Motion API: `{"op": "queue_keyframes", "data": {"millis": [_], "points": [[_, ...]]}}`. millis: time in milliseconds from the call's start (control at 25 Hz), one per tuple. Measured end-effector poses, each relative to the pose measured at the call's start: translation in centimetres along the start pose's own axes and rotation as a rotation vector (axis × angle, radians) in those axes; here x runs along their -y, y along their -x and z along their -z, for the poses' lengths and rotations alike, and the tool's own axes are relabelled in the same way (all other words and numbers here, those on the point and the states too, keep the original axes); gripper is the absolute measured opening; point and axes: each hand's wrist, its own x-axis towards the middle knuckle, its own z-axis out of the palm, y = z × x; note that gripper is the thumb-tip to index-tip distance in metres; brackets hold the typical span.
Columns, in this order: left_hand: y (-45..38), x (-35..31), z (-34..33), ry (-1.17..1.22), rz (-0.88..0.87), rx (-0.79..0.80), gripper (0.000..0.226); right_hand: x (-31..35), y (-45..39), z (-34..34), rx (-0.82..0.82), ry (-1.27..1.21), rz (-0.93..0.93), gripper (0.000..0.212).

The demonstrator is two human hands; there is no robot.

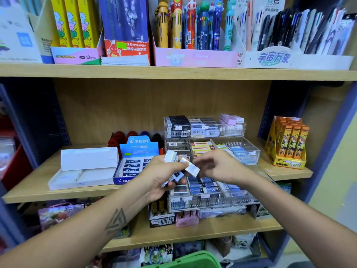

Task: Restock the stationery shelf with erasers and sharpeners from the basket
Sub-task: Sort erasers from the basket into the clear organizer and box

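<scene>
My left hand (160,175) grips a small bunch of white erasers (171,156) with dark sleeves in front of the middle shelf (58,192). My right hand (218,167) reaches in from the right and its fingertips pinch one white eraser (190,167) at the top of the bunch. Both hands hover over the clear tiered acrylic organiser (210,190), whose compartments hold rows of sleeved erasers. A slice of the green basket (189,261) shows at the bottom edge, below my arms.
A blue Pilot eraser display box (133,167) sits left of my hands, with a white open box (85,167) beyond it. An orange display carton (287,144) stands at the shelf's right end. Pens and boxed packs fill the upper shelf (173,72).
</scene>
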Motion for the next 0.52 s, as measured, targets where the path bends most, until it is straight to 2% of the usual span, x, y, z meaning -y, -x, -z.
{"op": "queue_keyframes", "data": {"millis": [80,120,320,440,520], "points": [[0.1,-0.1,-0.4,0.002,-0.004,0.01,0.019,0.9,1.1,0.7,-0.019,-0.295,0.003,0.039],[0.1,-0.2,-0.7,0.015,-0.004,0.008,0.018,1.3,1.5,0.7,-0.032,-0.313,0.021,0.04],[-0.2,-1.2,-2.8,0.117,0.045,-0.022,0.021,0.7,2.1,1.5,-0.186,-0.024,0.104,0.019],[-0.8,-2.2,-5.3,0.134,0.096,0.03,0.018,-0.3,2.9,3.5,-0.224,0.171,0.118,0.027],[-1.1,-2.7,-7.4,0.137,0.134,0.097,0.019,-2.0,3.4,5.7,-0.276,0.275,0.064,0.029]]}}
